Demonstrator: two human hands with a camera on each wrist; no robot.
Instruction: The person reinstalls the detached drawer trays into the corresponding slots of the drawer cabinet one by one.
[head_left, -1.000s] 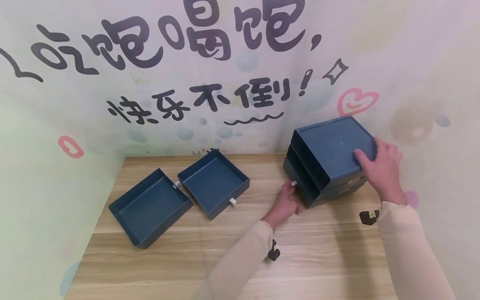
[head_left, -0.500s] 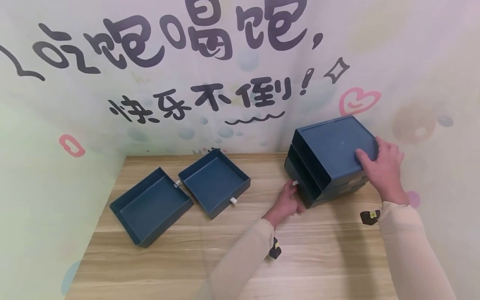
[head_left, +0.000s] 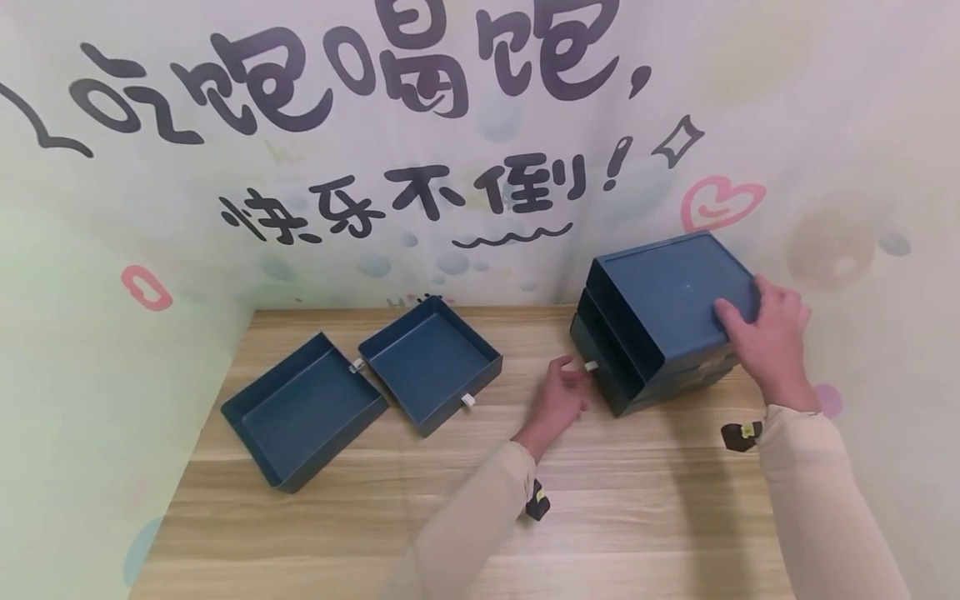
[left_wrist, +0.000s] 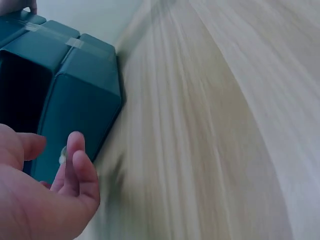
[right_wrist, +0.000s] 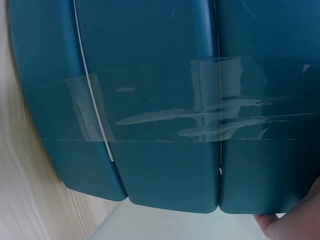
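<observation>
A blue storage box of three stacked tiers (head_left: pixel 678 292) stands at the right of the table. Its upper two tiers gape as dark slots, while a drawer with a white pull tab (head_left: pixel 591 367) fills the lowest. My right hand (head_left: pixel 772 342) grips the box's top at the right edge, thumb lying on the upper face. Just left of the tab is my left hand (head_left: pixel 557 404), its fingers loosely bent with nothing held; in the left wrist view they overlap the lowest drawer's front (left_wrist: pixel 82 107). Clear tape (right_wrist: pixel 160 110) runs across the tiers' side.
Two pulled-out blue drawers lie on the wood-grain table (head_left: pixel 600 517) at the left: a larger drawer (head_left: pixel 300 417) and, beside it, a second drawer (head_left: pixel 427 362) with a white tab (head_left: pixel 468 401). A printed cloth wall (head_left: pixel 495 275) rises behind the table.
My left hand has drawn back a little to the left from the lowest drawer's tab, exposing more of the drawer front. The right hand keeps its place on the box.
</observation>
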